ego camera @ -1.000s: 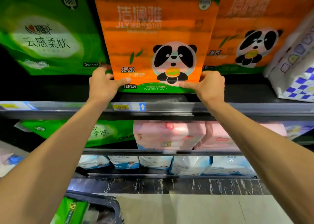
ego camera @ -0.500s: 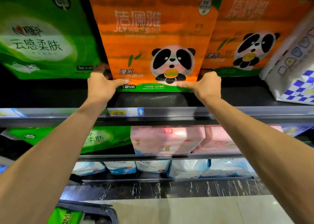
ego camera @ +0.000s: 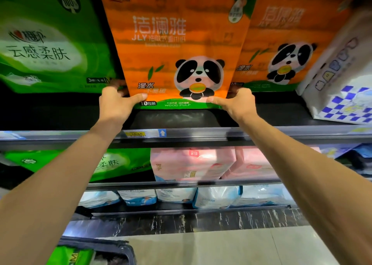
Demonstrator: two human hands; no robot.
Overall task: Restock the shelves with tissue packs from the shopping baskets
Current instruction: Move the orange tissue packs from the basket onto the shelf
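Note:
A large orange tissue pack with a panda (ego camera: pixel 177 49) stands upright on the top shelf (ego camera: pixel 201 133). My left hand (ego camera: pixel 115 104) grips its lower left corner, thumb on the front and fingers behind. My right hand (ego camera: pixel 238 103) grips the lower right corner the same way. A second orange panda pack (ego camera: pixel 281 43) stands just behind and to the right. A dark shopping basket (ego camera: pixel 120 248) at the bottom left holds a green pack (ego camera: pixel 66 256).
A green tissue pack (ego camera: pixel 46 39) stands left of the orange one, and a white pack with blue checks (ego camera: pixel 342 83) leans at the right. Lower shelves hold green, pink (ego camera: pixel 191 164) and white-blue packs (ego camera: pixel 217 198). A price label (ego camera: pixel 145 133) sits on the shelf rail.
The orange pack has shifted slightly back and left on the shelf with both hands on its lower corners. The view has tilted up a little.

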